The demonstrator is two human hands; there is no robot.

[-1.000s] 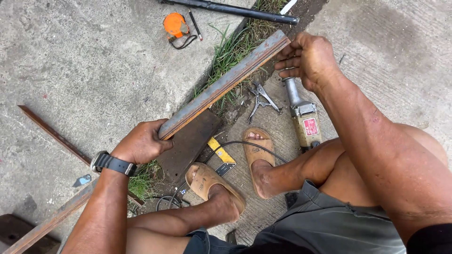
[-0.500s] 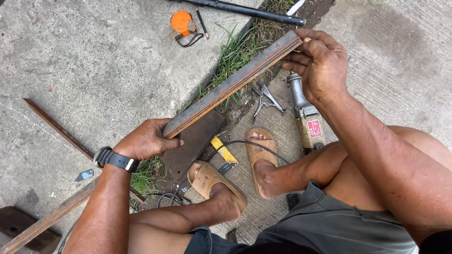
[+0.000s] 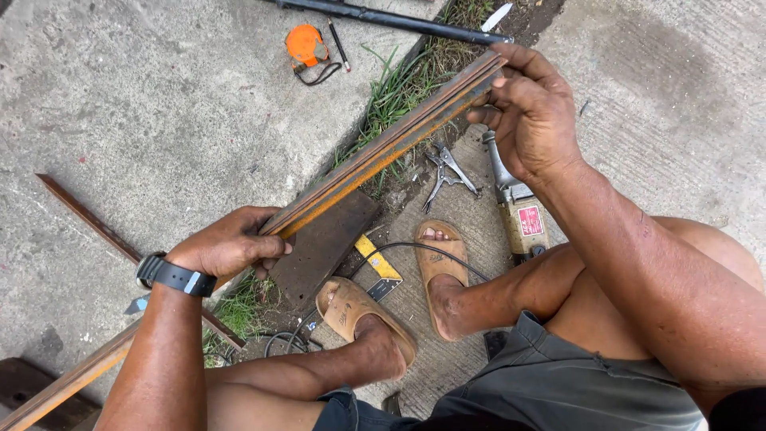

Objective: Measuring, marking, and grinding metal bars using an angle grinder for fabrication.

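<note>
A long rusty metal bar (image 3: 383, 152) runs diagonally in front of me, held off the ground at both ends. My left hand (image 3: 227, 247), with a black watch on its wrist, grips the bar's near lower end. My right hand (image 3: 531, 112) closes around the far upper end. Under the bar lies a flat dark steel plate (image 3: 323, 247) on the ground. My feet in tan sandals (image 3: 363, 315) rest on the concrete below it.
An angle grinder (image 3: 515, 199) lies by my right leg, with locking pliers (image 3: 447, 172) beside it. An orange tape measure (image 3: 306, 44) and a pencil sit on the concrete ahead. A black pipe (image 3: 391, 17) crosses the top. Thin rusty bars (image 3: 88, 219) lie at left.
Both hands have shifted the bar slightly to the right and farther from me. My right hand has closed more fully over its far end.
</note>
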